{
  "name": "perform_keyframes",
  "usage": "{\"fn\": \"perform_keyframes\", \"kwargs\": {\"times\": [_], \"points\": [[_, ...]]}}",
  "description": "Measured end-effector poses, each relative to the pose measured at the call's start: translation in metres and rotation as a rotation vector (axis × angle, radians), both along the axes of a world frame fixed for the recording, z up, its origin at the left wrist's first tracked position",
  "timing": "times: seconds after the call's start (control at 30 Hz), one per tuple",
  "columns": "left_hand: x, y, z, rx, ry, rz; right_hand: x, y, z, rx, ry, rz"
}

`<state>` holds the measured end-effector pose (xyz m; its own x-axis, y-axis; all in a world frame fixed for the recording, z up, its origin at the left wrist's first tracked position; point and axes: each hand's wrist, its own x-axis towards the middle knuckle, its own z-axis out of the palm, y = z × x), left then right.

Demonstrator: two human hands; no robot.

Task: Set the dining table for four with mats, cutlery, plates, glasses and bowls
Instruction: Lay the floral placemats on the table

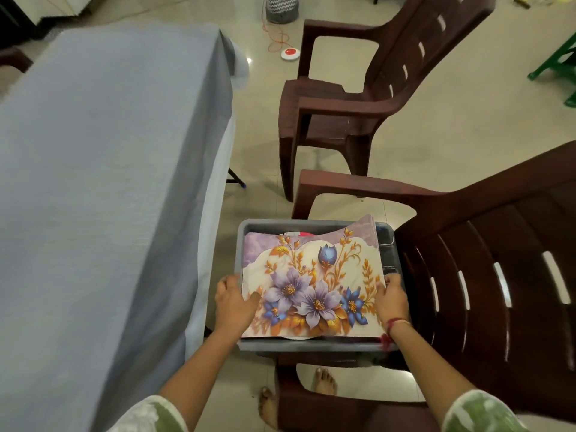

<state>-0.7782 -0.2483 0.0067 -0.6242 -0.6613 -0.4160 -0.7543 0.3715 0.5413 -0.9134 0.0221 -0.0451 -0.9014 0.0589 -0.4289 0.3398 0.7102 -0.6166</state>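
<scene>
A stack of floral mats [314,285] with purple and blue flowers lies bent across the top of a grey tub [311,346] that sits on a brown plastic chair. My left hand [233,302] grips the mats' left edge, thumb on top. My right hand [393,299] grips their right edge. Beneath the mats, white plate rims [299,337] peek out at the near side and something red and white [307,234] shows at the far side. Dark compartments [386,244] along the tub's right side are mostly hidden. The dining table [103,169] under a grey-blue cloth stands to the left.
A second brown chair [358,98] stands farther back, facing the table. The near chair's backrest [498,275] rises right of the tub. A red and white round object [290,53] with an orange cord lies on the tiled floor. My bare feet [324,380] are under the chair.
</scene>
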Motion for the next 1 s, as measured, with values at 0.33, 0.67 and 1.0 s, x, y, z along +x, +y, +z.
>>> {"fn": "perform_keyframes", "kwargs": {"times": [0.33, 0.67, 1.0], "points": [[-0.041, 0.02, 0.106, 0.061, 0.176, -0.144, -0.017, -0.001, 0.136, -0.273, 0.262, 0.221], [-0.077, 0.038, 0.196, 0.003, 0.39, -0.21, -0.062, 0.059, 0.256, -0.332, 0.446, 0.352], [-0.017, -0.012, 0.2, -0.29, 0.456, 0.231, -0.075, 0.068, 0.3, -0.888, 0.24, 0.322]]}}
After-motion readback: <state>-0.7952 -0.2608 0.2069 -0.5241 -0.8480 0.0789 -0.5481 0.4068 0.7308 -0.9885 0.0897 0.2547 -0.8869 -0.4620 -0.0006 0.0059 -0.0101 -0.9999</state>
